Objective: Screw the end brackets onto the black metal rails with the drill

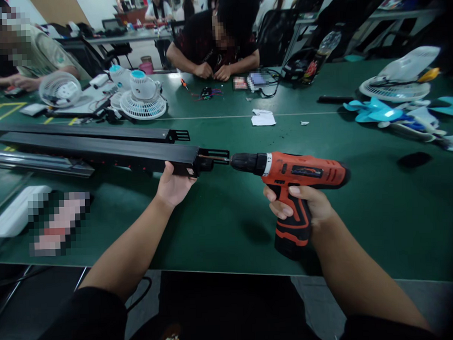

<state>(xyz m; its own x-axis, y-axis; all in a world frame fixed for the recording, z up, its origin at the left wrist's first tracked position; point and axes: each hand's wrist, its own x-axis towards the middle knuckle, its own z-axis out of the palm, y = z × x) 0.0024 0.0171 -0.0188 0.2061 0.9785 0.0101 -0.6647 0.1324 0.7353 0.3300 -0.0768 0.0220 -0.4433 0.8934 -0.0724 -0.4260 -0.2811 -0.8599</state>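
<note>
My right hand (300,203) is wrapped round the grip of an orange and black cordless drill (304,173). The drill points left, and its bit meets the end of a long black bar-shaped unit (99,153) lying on the green table (228,224). My left hand (173,184) grips that bar from below, near its right end. A small bracket (214,154) sticks out of the bar's end by the bit.
Two more long bars (80,131) lie behind and to the left. White desk fans (142,96) and fan parts (394,87) sit on the table. A person across the table handles small parts (211,71). Another person sits at far left.
</note>
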